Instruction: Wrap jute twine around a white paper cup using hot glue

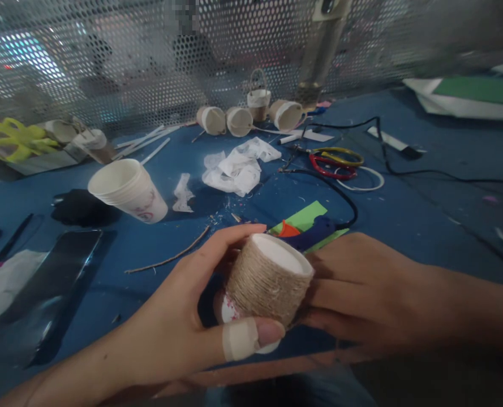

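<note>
In the head view, the left hand curls around the twine-wrapped cup, thumb pressed on its lower edge. The right hand grips the other side, just above the table. Too hard a squeeze could crush the cup and loosen its wrapping.

left hand + right hand grip twine-wrapped cup | stacked paper cups (tipped) behind

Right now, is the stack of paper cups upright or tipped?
Tipped. The cup stack lies on its side on the blue table, open mouth facing up-left.
</note>
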### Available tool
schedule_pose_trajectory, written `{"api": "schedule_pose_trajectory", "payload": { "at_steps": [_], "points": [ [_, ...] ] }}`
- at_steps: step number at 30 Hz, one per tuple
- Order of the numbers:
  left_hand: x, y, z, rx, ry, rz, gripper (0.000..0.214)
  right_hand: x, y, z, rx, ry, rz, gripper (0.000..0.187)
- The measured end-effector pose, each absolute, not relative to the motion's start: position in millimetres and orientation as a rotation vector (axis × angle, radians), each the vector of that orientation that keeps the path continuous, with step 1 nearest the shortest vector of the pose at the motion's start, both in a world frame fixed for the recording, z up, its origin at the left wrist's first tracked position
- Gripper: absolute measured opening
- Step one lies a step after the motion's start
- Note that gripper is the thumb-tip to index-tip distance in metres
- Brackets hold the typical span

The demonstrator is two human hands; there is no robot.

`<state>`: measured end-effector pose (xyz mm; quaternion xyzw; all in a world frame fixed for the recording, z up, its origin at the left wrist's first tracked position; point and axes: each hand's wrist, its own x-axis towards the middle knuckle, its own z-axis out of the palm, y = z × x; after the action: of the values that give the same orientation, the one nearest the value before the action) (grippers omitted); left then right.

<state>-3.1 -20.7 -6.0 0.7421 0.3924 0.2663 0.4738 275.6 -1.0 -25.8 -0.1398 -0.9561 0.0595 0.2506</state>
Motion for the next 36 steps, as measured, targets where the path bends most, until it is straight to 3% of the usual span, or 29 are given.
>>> {"api": "schedule_pose_trajectory", "payload": {
  "at_steps": [7, 16, 29, 36],
  "points": [
    [4.9, -24.1, -3.0, 1.895, 1.049, 0.616, 0.075, 276.2, 1.4, -30.1, -0.336, -2.656, 0.007, 0.036],
    [-3.0, -20.0, -7.5, 1.911, 0.976, 0.577, 0.083, 275.6, 0.8, -25.2, -0.326, -2.653, 0.017, 0.040],
    [2.2, -21.1, -4.0, 1.886, 0.991, 0.607, 0.081, 277.3, 1.3, -24.6, -0.330, -2.716, 0.064, 0.031],
    [5.2, -21.9, -4.4, 1.930, 1.030, 0.616, 0.079, 275.3, 2.6, -26.2, -0.354, -2.727, 0.063, 0.042]
  ]
}}
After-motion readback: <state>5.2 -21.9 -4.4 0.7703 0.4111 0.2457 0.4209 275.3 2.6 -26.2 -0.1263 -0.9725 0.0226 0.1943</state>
